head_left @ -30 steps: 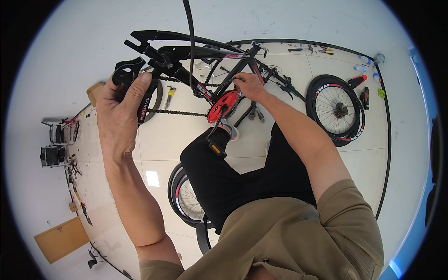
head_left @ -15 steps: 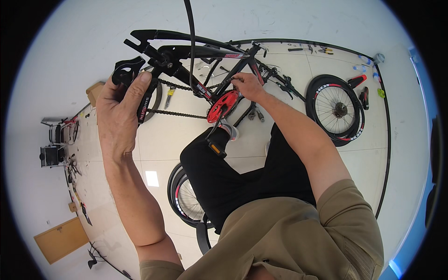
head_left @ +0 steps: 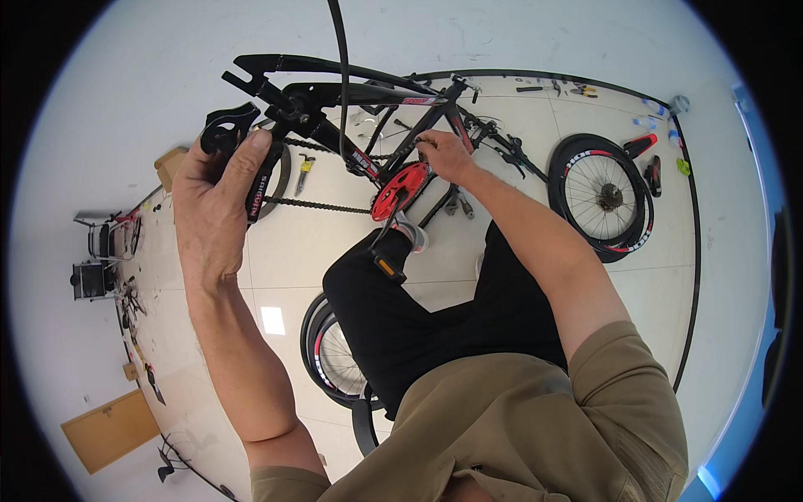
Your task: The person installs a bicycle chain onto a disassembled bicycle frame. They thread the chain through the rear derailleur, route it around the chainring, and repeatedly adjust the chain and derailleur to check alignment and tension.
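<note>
My left hand (head_left: 211, 213) is closed around the black rear end (head_left: 259, 182) of a bicycle frame, with the thumb pressed along it. Toward the right, my right hand (head_left: 447, 157) has its fingers pinched at the upper run of the chain, just above the red chainring guard (head_left: 400, 191). Whether they grip the chain or only touch it is partly hidden by the fingers. A black chain (head_left: 322, 203) stretches between the guard and the part by my left hand. The black frame (head_left: 368, 92) lies beyond both hands, and a pedal (head_left: 387, 266) hangs below the guard.
Wheels (head_left: 600, 197) lie on the floor at the right, and another wheel (head_left: 335, 360) is beside my leg. A handlebar (head_left: 510, 155) reaches right of the frame. Tools (head_left: 577, 88) lie by the far wall. A black cable (head_left: 341, 50) hangs over the frame.
</note>
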{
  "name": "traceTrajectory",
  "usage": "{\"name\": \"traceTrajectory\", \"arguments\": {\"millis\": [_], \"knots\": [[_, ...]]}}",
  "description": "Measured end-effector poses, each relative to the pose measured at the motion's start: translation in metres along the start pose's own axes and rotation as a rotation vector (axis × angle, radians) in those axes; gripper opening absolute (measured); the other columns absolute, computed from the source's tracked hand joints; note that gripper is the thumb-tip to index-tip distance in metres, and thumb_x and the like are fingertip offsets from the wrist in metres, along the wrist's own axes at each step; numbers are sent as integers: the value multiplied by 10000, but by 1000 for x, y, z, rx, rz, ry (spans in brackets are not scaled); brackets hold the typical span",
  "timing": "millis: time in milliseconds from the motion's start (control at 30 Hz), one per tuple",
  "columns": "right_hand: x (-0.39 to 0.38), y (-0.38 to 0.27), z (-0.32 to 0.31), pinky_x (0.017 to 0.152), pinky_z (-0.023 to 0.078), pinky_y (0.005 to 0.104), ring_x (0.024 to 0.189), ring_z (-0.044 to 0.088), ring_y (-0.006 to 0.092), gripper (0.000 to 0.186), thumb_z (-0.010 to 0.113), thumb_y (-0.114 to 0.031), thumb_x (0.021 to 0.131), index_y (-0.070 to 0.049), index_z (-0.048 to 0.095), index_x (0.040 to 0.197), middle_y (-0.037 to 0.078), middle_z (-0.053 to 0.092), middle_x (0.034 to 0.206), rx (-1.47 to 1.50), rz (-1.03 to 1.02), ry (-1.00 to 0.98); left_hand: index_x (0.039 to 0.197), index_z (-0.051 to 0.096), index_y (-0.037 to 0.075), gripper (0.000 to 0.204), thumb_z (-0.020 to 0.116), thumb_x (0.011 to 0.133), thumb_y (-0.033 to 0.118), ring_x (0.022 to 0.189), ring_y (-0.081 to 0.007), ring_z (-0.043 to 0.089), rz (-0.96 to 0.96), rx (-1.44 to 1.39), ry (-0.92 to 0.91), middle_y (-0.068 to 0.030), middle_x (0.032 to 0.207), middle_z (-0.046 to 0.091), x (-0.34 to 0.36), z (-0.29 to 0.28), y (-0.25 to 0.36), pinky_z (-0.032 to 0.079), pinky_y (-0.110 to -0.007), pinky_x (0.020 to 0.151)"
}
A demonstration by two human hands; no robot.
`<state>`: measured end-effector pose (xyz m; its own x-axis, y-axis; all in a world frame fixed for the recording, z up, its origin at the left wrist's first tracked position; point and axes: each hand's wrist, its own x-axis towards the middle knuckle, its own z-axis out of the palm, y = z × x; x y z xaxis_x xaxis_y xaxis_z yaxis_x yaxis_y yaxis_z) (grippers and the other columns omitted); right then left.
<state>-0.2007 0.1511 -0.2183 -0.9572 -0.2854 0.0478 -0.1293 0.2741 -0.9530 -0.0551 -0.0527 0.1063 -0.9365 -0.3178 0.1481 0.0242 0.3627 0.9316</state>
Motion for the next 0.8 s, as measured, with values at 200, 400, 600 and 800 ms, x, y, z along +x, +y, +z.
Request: {"name": "traceTrajectory", "arguments": {"millis": [200,400,600,800], "knots": [[-4,-7,1,709,502,371,726,657,277,219,616,-180,895,-6,689,1005,159,685,795,-22,-3,23,1016,708,31,228,773,873,197,793,-63,607,-3,-16,-3,-27,896,695,-1,1,1,473,-190,729],[-5,-9,-1,718,507,372,740,665,275,242,622,-198,892,1,688,1012,153,692,799,13,73,-68,1010,710,33,220,772,874,195,787,-65,605,-6,-15,-2,-23,887,692,-2,0,1,467,-190,722],[-1,-4,-1,739,509,382,774,674,292,236,623,-191,890,0,691,1010,170,696,824,-26,6,-17,1011,711,35,229,777,870,203,791,-67,607,-3,10,7,-24,888,692,-1,1,1,469,-192,729],[-2,2,-2,749,506,376,782,671,299,232,624,-193,890,1,695,995,174,693,833,1,30,55,1015,711,37,235,781,866,206,790,-68,611,-11,-10,2,-26,890,693,0,0,1,476,-196,731]]}}
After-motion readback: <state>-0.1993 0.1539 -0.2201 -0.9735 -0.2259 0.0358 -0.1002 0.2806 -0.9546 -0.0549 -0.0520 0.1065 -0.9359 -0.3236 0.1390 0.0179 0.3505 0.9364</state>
